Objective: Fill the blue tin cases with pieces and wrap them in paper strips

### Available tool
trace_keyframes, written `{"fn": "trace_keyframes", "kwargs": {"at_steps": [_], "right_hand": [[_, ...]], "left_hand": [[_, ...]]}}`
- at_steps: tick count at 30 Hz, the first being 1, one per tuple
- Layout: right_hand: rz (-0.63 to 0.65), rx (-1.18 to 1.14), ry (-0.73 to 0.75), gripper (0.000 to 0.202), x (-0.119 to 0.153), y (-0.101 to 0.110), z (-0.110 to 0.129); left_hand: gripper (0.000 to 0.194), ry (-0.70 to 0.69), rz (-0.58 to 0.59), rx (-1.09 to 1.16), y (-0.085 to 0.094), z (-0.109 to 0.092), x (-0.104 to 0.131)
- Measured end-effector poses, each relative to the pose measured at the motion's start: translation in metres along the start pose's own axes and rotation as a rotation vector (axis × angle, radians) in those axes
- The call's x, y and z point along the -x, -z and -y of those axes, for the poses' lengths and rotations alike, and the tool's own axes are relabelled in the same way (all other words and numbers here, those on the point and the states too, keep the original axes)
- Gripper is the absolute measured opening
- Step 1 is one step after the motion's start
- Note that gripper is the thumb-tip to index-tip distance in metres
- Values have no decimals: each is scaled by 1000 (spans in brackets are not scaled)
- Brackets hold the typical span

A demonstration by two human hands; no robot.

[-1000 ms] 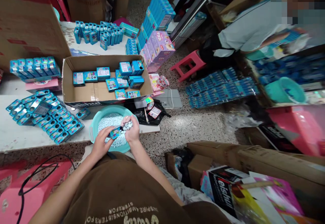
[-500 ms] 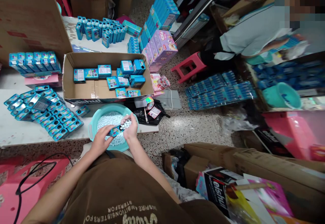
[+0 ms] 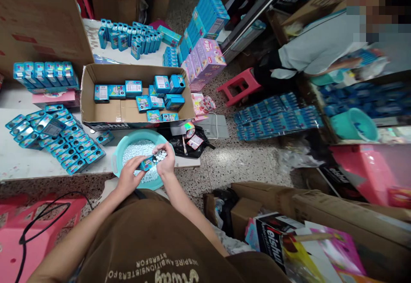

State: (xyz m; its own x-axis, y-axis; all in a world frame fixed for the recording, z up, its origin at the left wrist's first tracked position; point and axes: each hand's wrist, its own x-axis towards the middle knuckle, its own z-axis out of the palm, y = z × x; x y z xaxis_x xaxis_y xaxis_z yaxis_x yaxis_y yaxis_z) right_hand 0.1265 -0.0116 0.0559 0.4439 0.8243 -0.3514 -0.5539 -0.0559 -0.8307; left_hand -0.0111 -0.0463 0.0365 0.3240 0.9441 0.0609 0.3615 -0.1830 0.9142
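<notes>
Over a turquoise basin [image 3: 114,163] of small pale-blue candies [image 3: 136,149], my left hand [image 3: 130,174] grips a small blue candy box [image 3: 147,163], tilted with its round opening toward my other hand. A heap of the candies [image 3: 160,156] lies in my right hand [image 3: 166,162], whose fingers curl round them right at the box's opening. Left of the basin, a single blue box [image 3: 105,138] rests on the white table [image 3: 109,154]. Rows of similar boxes with dark round openings [image 3: 75,146] stand farther left.
Behind the basin is an open cardboard carton [image 3: 105,113] with several blue boxes. More boxes [image 3: 128,37] stand on a far table. Purple packs [image 3: 205,60] are stacked right of it. A red stool [image 3: 239,87] and another person [image 3: 317,45] are to the right.
The blue box in my left hand has tipped slightly and sits a little higher against the candies in my right hand. Both hands stay over the basin.
</notes>
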Motion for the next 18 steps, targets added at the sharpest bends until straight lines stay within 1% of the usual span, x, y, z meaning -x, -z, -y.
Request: {"fn": "trace_keyframes", "kwargs": {"at_steps": [3, 6, 10, 11, 13, 16, 18], "right_hand": [[-8, 0, 10, 39, 1, -1, 2], [-14, 31, 1, 41, 2, -2, 4], [-3, 82, -2, 42, 4, -4, 6], [-7, 92, -4, 42, 4, -4, 6], [4, 114, -2, 42, 5, -4, 5], [83, 160, 29, 43, 6, -4, 6], [99, 171, 27, 45, 5, -5, 7]], "left_hand": [[33, 7, -33, 16, 1, -3, -2], [32, -20, -20, 16, 0, -5, -3], [35, 34, -75, 50, -3, -2, -3], [35, 26, -78, 46, -3, -2, -3], [35, -46, -45, 1, 0, -1, -2], [41, -176, 7, -77, 7, -1, -3], [44, -211, 21, -94, 11, -3, -5]]}}
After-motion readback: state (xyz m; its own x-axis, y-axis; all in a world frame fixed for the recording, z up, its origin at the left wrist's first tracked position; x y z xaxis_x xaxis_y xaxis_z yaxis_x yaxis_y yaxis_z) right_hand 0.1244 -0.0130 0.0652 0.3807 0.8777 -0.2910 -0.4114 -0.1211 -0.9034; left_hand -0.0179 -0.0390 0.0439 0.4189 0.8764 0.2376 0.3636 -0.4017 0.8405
